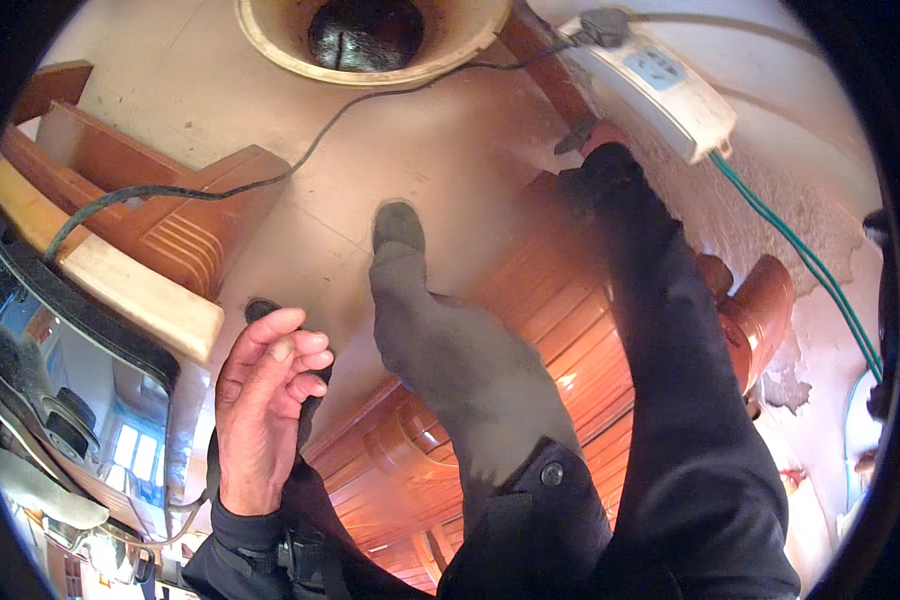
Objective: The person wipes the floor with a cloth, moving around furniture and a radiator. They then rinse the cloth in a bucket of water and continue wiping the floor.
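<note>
My left hand point(266, 405) is raised in front of me, palm partly turned up, fingers loosely curled and apart, with nothing in it. It hovers over the floor between my leg and a glossy black panel point(112, 405). My right arm reaches forward along the slatted wooden bench point(570, 322). Most of my right hand point(606, 137) is hidden behind its black cuff. A small dark flat piece point(571, 141) shows beside its fingers; I cannot tell whether the hand holds it. Close by, on the right, is a white power strip point(656, 82).
A black plug point(604, 28) sits in the power strip, and a dark cord point(330, 124) crosses the floor. Green wires point(791, 240) leave the strip's other end. Ahead stands a pale round container point(457, 52) with a dark inside. Brown wooden furniture point(187, 217) is at left.
</note>
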